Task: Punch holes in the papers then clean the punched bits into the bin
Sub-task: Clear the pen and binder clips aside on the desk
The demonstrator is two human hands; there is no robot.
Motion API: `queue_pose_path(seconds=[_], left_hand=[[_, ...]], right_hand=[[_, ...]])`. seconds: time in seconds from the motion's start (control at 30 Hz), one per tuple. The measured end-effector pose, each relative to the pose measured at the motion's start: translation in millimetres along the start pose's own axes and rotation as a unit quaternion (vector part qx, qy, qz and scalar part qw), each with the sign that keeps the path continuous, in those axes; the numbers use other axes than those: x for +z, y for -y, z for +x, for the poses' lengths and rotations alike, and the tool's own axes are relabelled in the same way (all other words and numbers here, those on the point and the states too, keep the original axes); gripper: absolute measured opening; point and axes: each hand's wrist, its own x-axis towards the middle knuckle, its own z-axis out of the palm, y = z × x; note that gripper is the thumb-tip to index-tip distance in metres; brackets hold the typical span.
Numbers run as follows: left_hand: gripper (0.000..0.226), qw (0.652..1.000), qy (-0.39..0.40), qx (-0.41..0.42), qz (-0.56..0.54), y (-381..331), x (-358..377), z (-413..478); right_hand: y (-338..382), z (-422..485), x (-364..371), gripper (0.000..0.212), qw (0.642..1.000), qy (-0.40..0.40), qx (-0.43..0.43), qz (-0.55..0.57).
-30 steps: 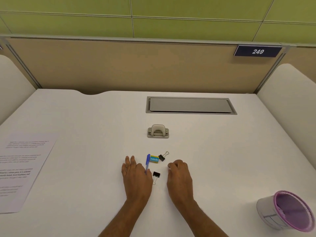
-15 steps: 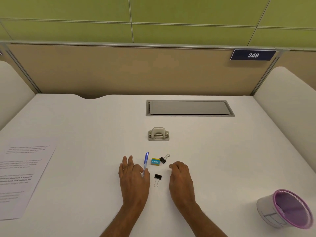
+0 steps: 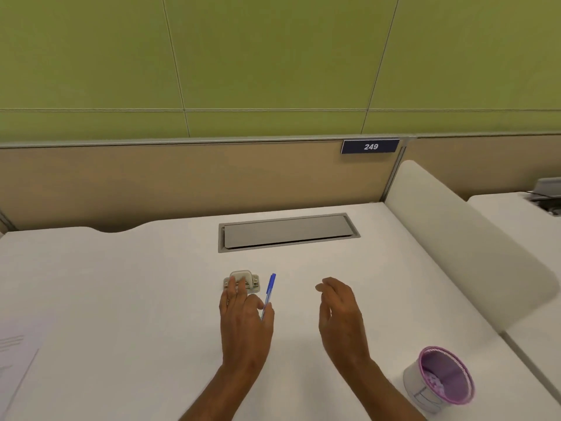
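Head view first.

— What are the hands doing, from where you are standing?

— Head view is showing both over the white desk (image 3: 121, 284). The left hand (image 3: 246, 323) is lying palm down, and a blue pen (image 3: 268, 294) is sitting between its thumb and first finger, the capped end pointing away from the person. The fingertips (image 3: 238, 287) of that hand are reaching the front edge of the grey hole punch (image 3: 243, 281); I cannot tell if they are pressing it or only touching. The right hand (image 3: 341, 314) is hanging slack with the fingers loosely curved and nothing in it, well apart from the pen.

— And the papers and the bin?

— The papers (image 3: 15, 357) are lying flat at the left edge of the desk, only partly in the picture, far from the punch. The bin (image 3: 438, 379), a small white cup with a purple rim, is standing near the front right corner, tilted toward the camera, and I am seeing some pale bits inside it, too blurred to name.

— Anything behind?

— A grey cable flap (image 3: 288, 230) is sitting in the desk beyond the punch, and a dark plate with 249 (image 3: 370, 146) is hanging on the brown partition (image 3: 182, 183).
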Motion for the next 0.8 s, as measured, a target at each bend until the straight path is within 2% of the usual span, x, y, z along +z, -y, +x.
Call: queue_pose_path(seconds=[0.2, 0.37, 0.5, 0.8], left_hand=[[0.017, 1.000, 0.013, -0.015, -0.015, -38, 41, 11], [0.017, 0.999, 0.036, -0.022, -0.027, -83, 101, 19], [0.019, 0.998, 0.060, -0.025, 0.008, -110, 149, 27], [0.027, 0.991, 0.100, -0.027, 0.080, -129, 220, 33]], right_hand=[[-58, 45, -41, 0.027, 0.999, -0.024, 0.005, 0.038], [-143, 76, -59, 0.026, 0.998, 0.030, 0.048, 0.041], [-197, 83, -57, 0.024, 0.995, 0.071, 0.065, 0.025], [-252, 85, -17, 0.021, 0.989, 0.129, 0.074, -0.001]])
